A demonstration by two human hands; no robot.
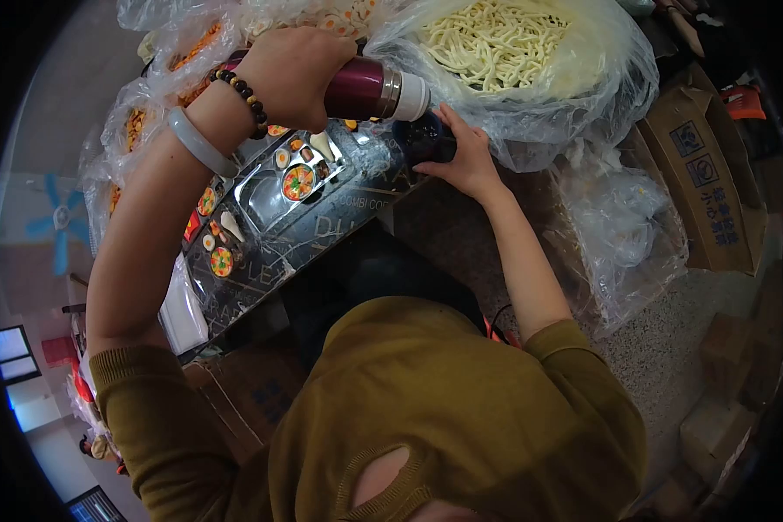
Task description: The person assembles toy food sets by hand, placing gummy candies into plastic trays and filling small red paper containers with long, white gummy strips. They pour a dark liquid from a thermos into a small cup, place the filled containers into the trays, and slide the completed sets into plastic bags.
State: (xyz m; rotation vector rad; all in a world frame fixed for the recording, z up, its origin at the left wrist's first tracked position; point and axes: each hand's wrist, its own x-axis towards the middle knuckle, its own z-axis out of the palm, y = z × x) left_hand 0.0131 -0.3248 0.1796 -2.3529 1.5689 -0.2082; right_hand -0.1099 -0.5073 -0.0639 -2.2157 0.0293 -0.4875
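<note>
I've got the left hand (296, 74) gripping a tilted maroon thermos (357, 90), right hand (465, 157) holding a dark cup (419, 130) near the surface's (370, 174) right end, so overtipping could spill.

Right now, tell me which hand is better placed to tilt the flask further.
Left, most likely: the left hand grips the maroon flask, whose white mouth points toward the dark cup. The right hand is taken up holding that cup.
</note>
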